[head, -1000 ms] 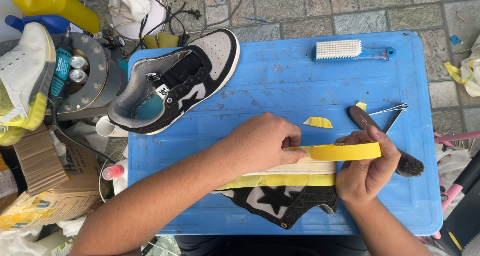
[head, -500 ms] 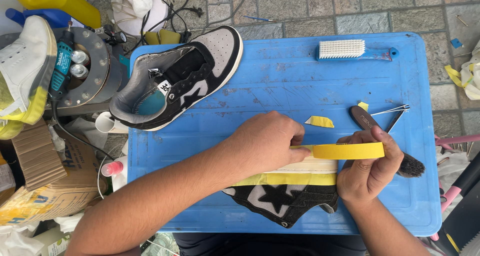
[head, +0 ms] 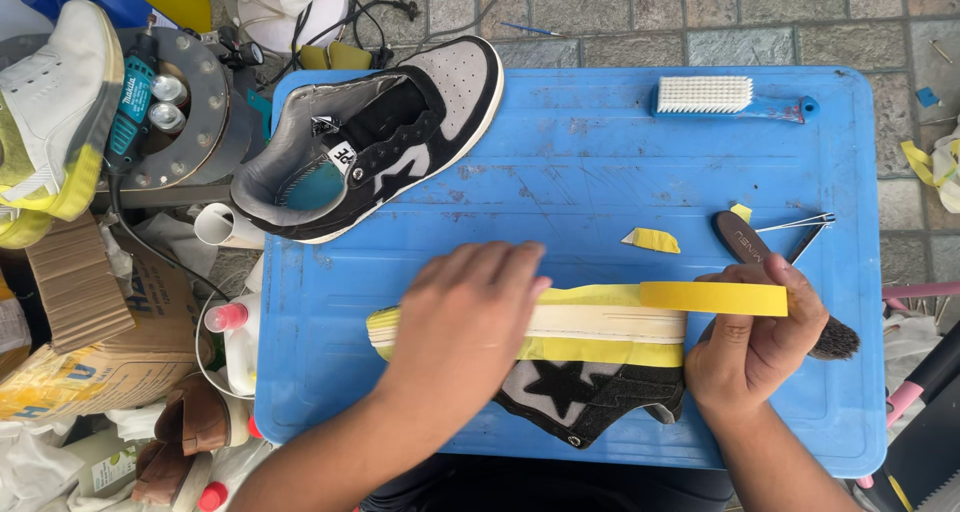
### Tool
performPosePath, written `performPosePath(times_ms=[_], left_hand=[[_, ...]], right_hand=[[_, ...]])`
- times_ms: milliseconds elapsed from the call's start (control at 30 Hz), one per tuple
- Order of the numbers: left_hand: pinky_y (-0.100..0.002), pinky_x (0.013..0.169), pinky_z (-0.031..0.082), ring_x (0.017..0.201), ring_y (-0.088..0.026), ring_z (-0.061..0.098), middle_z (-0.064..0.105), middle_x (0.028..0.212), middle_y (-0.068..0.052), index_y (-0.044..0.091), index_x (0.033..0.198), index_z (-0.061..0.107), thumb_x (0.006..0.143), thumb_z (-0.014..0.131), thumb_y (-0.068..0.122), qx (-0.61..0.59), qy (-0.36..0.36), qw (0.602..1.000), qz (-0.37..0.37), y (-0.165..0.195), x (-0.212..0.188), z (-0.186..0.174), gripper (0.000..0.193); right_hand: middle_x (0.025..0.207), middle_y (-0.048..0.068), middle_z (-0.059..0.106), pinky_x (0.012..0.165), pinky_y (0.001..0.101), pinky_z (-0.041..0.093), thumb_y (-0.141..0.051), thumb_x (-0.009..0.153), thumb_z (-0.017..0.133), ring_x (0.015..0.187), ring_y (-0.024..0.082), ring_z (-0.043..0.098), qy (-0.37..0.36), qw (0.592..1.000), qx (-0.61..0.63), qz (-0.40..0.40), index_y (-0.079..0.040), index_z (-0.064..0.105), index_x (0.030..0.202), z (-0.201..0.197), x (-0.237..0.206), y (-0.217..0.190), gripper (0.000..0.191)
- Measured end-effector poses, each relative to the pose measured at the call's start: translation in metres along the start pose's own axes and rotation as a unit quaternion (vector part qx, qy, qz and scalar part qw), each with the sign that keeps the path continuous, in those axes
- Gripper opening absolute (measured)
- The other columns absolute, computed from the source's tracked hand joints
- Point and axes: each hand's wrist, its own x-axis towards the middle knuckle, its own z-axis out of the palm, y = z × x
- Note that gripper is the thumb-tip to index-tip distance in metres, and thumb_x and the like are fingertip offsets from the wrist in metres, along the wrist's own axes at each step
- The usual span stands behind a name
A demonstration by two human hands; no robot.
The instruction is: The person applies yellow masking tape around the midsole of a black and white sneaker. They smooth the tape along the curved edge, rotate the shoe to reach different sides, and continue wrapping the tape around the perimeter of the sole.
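Here my left hand (head: 470, 312) lies flat and palm-down on the taped shoe (head: 590, 362), fingers stretched out and close together, their tips reaching toward the right along the strip of yellow tape (head: 600, 294) that runs over the sole edge. It grips nothing; it presses on the tape and the pale sole beneath it. My right hand (head: 750, 347) is closed around the roll of yellow masking tape (head: 715, 297), thumb on the near side and fingers wrapped over the far side, holding the roll on edge so I see it as a narrow yellow band. The roll sits just off the right end of the shoe, and the tape runs from it straight onto the sole.

The shoe lies on its side on the near half of the blue tray (head: 600, 162), sole edge turned away from me, black upper with a star toward me. Its long axis runs left to right, roughly parallel to the tray's near rim; which end is the toe I cannot tell, since my left hand covers much of it.

The second shoe (head: 380, 137), black, grey and white, rests at the tray's far left corner, angled with its toe toward the far right. A white-bristled brush (head: 730, 97) with a blue handle lies along the far rim. A dark brush (head: 760, 257) and metal tweezers (head: 810, 227) sit just beyond my right hand, with a scrap of yellow tape (head: 652, 239) nearby.
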Motion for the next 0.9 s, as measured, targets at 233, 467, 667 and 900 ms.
performPosePath(times_ms=[233,467,667,900], left_hand=[[-0.037,0.075,0.058,0.087,-0.026,0.075,0.076,0.097,-0.008,0.004,0.107,0.071,0.096,0.07,0.019,-0.072,0.112,0.985,-0.11,-0.04,-0.037,-0.011,0.019],[-0.036,0.083,0.06,0.096,-0.027,0.074,0.073,0.109,-0.01,0.004,0.106,0.07,0.092,0.071,0.011,-0.096,0.135,0.986,0.017,-0.046,-0.043,-0.01,0.015],[-0.037,0.083,0.059,0.101,-0.027,0.072,0.071,0.115,-0.006,0.008,0.101,0.075,0.084,0.075,0.009,-0.068,0.084,0.982,0.158,-0.044,-0.036,-0.021,0.017],[-0.042,0.091,0.057,0.104,-0.028,0.07,0.072,0.112,-0.007,0.006,0.098,0.071,0.089,0.073,0.012,-0.085,0.043,0.988,0.122,-0.014,-0.026,-0.021,0.011]], right_hand=[[0.107,0.011,0.058,0.077,0.0232,0.045,0.001,0.118,0.05,0.082,0.01,0.051,-0.005,0.999,0.003,0.047,-0.005,0.035,0.15,-0.008,-0.009,-0.013,0.036],[0.102,0.012,0.058,0.075,0.0253,0.047,0.003,0.116,0.051,0.08,0.013,0.054,-0.012,0.999,-0.034,0.015,-0.006,0.032,0.15,-0.016,-0.023,-0.022,0.039],[0.106,0.013,0.061,0.077,0.0276,0.054,0.002,0.114,0.052,0.084,0.014,0.061,-0.013,1.0,0.0,0.026,-0.003,0.036,0.153,-0.017,-0.02,-0.02,0.043],[0.114,0.015,0.064,0.082,0.0272,0.055,0.004,0.111,0.056,0.092,0.014,0.063,-0.003,0.999,0.027,0.023,-0.002,0.039,0.16,-0.026,-0.02,-0.014,0.052]])
